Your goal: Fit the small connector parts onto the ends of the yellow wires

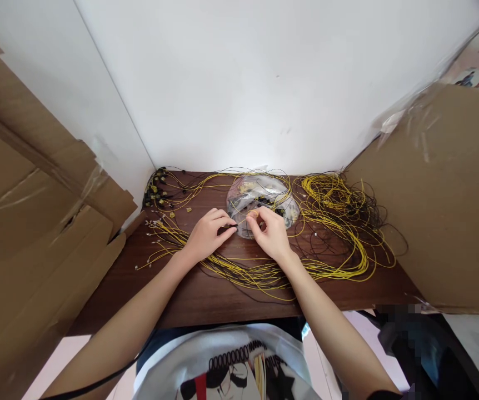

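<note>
Over a clear plastic bag (233, 200), both of my hands work close together, fingertips a short gap apart. My left hand (209, 234) pinches a small dark piece that looks like a black connector (231, 225), mostly hidden by the fingers. Between the hands runs a thin yellow wire (243, 220), pinched at its right by my right hand (272, 234). Small black and yellow parts show inside the bag. Below my wrists a long bundle of yellow and black wires (248, 273) lies across the brown table, its ends with small pale tips at the left.
Wires with black and yellow connectors (155, 191) pile up at the back left corner. A tangled coil of wires (331, 191) sits at the back right. Cardboard boxes flank the table on the left (35, 222) and right (443, 211). A white wall (248, 83) stands behind.
</note>
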The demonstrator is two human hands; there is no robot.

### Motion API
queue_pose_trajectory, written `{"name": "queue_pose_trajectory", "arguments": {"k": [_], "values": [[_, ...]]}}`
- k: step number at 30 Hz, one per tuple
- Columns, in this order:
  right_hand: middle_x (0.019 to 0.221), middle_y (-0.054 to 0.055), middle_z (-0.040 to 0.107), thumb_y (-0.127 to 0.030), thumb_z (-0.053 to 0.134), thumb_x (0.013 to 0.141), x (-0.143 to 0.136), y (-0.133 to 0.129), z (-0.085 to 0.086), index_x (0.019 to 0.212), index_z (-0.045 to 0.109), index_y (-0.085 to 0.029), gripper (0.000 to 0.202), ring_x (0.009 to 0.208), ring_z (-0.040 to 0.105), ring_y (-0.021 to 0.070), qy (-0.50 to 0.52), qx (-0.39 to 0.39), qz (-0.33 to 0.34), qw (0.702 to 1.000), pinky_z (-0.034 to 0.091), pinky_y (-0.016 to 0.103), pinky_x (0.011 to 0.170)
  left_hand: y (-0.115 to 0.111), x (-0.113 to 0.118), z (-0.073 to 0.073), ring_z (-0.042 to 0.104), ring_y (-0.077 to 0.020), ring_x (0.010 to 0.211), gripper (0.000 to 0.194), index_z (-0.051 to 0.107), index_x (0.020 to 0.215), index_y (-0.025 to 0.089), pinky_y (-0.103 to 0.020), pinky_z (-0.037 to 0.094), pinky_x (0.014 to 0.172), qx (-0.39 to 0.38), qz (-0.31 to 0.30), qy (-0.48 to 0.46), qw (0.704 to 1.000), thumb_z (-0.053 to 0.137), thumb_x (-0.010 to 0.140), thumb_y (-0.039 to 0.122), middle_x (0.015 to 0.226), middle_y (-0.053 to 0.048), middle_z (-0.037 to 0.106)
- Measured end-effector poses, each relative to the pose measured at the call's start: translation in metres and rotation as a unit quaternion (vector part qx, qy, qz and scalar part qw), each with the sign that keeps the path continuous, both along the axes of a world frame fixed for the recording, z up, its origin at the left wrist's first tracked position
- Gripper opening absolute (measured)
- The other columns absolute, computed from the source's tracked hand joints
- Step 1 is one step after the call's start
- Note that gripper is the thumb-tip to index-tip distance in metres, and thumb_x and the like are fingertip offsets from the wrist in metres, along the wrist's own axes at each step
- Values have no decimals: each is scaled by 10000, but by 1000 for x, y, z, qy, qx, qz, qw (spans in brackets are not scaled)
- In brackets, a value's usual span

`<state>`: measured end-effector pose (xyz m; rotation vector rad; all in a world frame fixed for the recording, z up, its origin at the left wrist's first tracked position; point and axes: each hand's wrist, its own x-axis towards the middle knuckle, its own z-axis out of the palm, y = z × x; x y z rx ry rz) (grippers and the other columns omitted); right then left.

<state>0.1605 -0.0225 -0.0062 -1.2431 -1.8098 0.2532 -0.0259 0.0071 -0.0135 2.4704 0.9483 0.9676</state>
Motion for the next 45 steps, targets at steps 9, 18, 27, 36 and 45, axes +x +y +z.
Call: {"name": "queue_pose_trajectory", "arguments": {"k": [9,18,27,36,45], "values": [[703,13,580,-249,502,849,2,1,3,748,555,-180,133,563,494,132,35,5,-41,999,380,260,542,0,0,0,515,-177,831,172,662,916,170,-325,433,772,-3,1,6,1000,519,859,247,859,-56,618],[682,16,582,-292,494,853,5,1,3,751,570,-182,168,556,490,139,34,1,-62,997,389,269,560,0,1,0,523,-170,791,171,673,895,175,-299,422,722,-15,21,-4,1000,526,850,247,803,-48,615],[696,7,606,-245,519,830,7,5,1,740,584,-176,131,568,517,137,46,-25,-74,996,394,263,572,2,3,5,486,-106,601,161,699,861,156,-240,405,595,-147,54,-142,977,627,750,247,703,-13,564],[1009,68,588,-255,581,813,4,4,1,816,642,-210,75,1004,512,233,-6,6,-52,999,381,390,896,4,2,9,582,-131,727,233,680,862,143,-274,468,727,-314,81,-378,867,713,683,288,845,-52,671],[1174,92,534,-314,555,841,3,-1,13,1082,550,-237,253,1130,466,254,73,67,-71,992,333,449,976,6,1,10,578,-95,654,306,665,876,118,-253,474,682,-392,79,-490,775,758,623,261,805,-64,684]]}}
